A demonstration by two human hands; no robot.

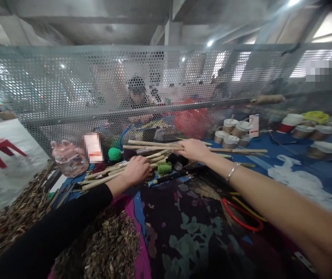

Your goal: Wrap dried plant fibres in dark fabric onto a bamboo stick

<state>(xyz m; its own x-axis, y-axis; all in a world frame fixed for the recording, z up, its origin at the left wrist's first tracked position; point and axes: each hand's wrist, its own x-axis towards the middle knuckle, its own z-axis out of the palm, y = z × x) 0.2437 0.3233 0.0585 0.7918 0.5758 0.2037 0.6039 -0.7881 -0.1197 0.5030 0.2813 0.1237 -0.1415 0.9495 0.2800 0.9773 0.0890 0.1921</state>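
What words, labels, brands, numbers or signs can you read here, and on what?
None can be read.
White-and-red packet beside the pink container: any print is too blurred.
White card beside the cups: too small and blurred.

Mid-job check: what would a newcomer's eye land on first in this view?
Probably the bright green ball, just beyond and left of the left hand, among the pale sticks both hands reach over. Next, perhaps the pink container at the left end of the blue table, and the red bag behind the perforated screen.
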